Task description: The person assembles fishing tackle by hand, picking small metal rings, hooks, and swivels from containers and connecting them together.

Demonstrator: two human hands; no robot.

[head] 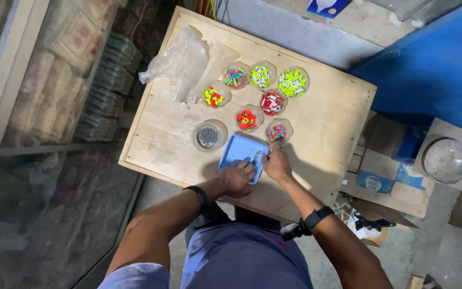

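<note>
Sorting in progress — you are steadying the blue tray (pixel 240 151) at the counter's (pixel 327 118) near edge with your left hand (pixel 236 179), fingers curled on its rim, while your right hand (pixel 277 165) is pinching small pieces beside the mixed-colour dish (pixel 277 131); next move likely needs a fine fingertip placement.

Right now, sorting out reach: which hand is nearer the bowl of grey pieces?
Left. The left hand rests on the blue tray beside the grey bowl; the right hand lies farther right.
</note>
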